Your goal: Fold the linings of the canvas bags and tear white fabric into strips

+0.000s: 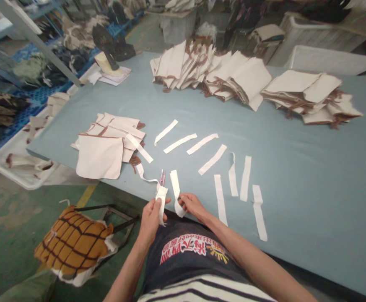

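Note:
At the table's near edge, my left hand (151, 216) is closed around a bundle of white fabric strips (161, 201), one loose tail trailing left over the table. My right hand (191, 204) pinches a single white strip (175, 184), its far end lying on the table and its near end curling by my fingers. Pink-handled thread snips (162, 178) lie just beyond the bundle. Several separate white strips (212, 160) are spread across the table to the right and ahead. Left of my hands is a pile of cream fabric pieces with brown edging (100, 157).
Larger stacks of cream pieces (233, 79) line the far side of the blue-grey table (311, 167). A padded stool (74, 239) stands below the left edge, near a white bin (25, 176). A tape dispenser-like yellow object (107, 65) sits at the far left corner.

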